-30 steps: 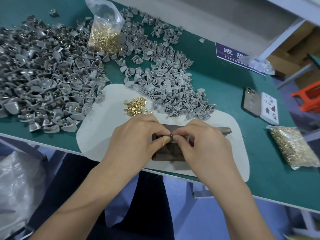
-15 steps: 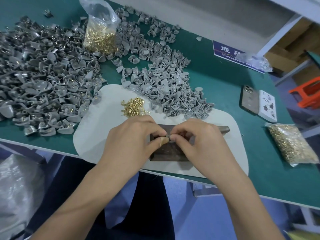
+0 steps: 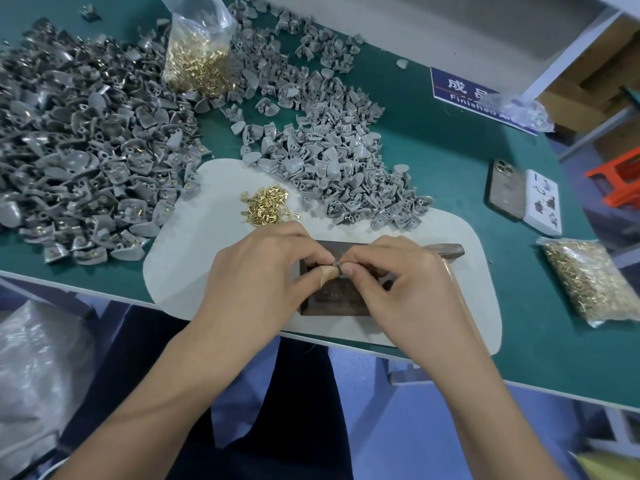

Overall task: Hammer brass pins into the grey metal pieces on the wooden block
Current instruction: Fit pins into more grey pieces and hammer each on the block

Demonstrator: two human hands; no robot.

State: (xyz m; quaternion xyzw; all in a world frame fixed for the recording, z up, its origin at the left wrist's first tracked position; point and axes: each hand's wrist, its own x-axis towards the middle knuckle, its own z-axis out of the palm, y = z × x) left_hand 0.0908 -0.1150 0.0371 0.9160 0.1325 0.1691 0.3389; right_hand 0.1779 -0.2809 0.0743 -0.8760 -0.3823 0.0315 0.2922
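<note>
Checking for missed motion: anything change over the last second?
No visible change. Left hand and right hand keep pinching a small grey piece between their fingertips over the wooden block. Loose brass pins and the hammer handle stay put.

A green-topped table [image 3: 450, 140] with a pale edge fills the scene. Far right stand a white frame post [image 3: 571, 53], cardboard boxes [image 3: 595, 77] and an orange stool [image 3: 620, 178]; a blue floor [image 3: 433, 445] lies near.

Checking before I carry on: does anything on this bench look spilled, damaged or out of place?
Nothing looks damaged. One oddity: the left hand has tape on its thumb tip. A phone lies by the work, and the white mat overhangs the table edge.
</note>
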